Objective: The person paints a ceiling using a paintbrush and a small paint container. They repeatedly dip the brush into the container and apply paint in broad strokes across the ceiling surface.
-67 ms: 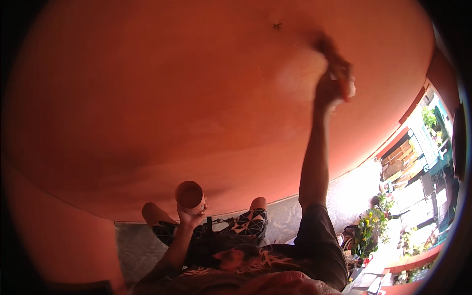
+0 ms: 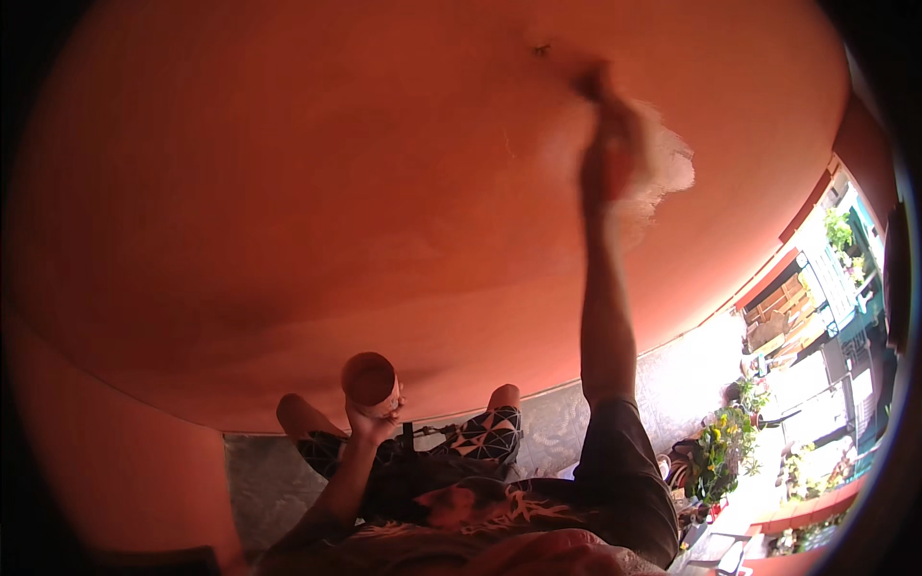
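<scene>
**At the orange wall, one hand up by a pale patch, one low with a cup**

In the head view, the right hand (image 2: 607, 149) is raised on an outstretched arm before the orange wall (image 2: 336, 192), just beside and partly over a ragged pale patch (image 2: 674, 161). The hand is blurred; whether its fingers are closed around a tool, and whether anything touches the wall, cannot be told. A reddish spot shows at the palm, too smeared to name. A small dark mark (image 2: 541, 50) sits on the wall, up and to the left of that hand.

The left hand (image 2: 384, 420) is well apart from the right, low near the knees, its fingers wrapped around the side of a cup (image 2: 370, 363) whose open mouth faces the camera. What lies inside is too dark to tell.

To work the surface well, the person would probably do best with even pressure, overlapping strokes and extra care along the patch's ragged edges. With the arm so far extended, standing closer might give steadier control. The cup should stay level, near the body yet easy to reach.
</scene>
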Demonstrator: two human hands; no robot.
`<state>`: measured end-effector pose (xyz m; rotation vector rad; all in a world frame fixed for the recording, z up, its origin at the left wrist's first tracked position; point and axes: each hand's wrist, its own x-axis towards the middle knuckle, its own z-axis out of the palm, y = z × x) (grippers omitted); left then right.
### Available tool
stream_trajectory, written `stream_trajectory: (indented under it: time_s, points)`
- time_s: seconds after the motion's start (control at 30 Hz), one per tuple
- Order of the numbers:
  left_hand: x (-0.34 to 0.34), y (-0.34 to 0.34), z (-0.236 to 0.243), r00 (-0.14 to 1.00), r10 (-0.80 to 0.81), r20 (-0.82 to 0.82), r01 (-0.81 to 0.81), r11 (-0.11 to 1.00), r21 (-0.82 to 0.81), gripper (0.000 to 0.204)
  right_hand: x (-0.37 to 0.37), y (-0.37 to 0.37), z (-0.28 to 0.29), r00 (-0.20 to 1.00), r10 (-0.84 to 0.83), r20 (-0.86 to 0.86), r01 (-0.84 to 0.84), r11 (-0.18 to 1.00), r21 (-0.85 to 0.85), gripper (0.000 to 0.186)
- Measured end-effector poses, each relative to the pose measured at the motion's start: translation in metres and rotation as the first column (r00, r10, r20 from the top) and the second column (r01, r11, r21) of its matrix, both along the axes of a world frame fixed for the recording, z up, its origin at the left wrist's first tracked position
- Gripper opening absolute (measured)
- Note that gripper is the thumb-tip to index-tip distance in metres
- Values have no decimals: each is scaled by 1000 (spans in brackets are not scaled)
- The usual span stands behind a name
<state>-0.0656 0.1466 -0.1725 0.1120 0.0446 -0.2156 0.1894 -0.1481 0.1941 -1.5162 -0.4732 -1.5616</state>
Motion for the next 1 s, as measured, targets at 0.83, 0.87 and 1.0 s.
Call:
stream_trajectory:
  time_s: [0.83,0.87,1.0]
  points:
    - [9,7,-15,998,-42,38,42,999,-2,66,-76,167,-96,953,304,6,-223,713,-665,36]
    - [7,7,-15,998,-37,50,39,999,-23,64,-79,167,-92,932,363,-16,-286,705,-650,30]
    - [6,10,-10,996,-51,73,54,998,-43,63,-24,122,-87,890,453,-43,-433,814,-388,18]
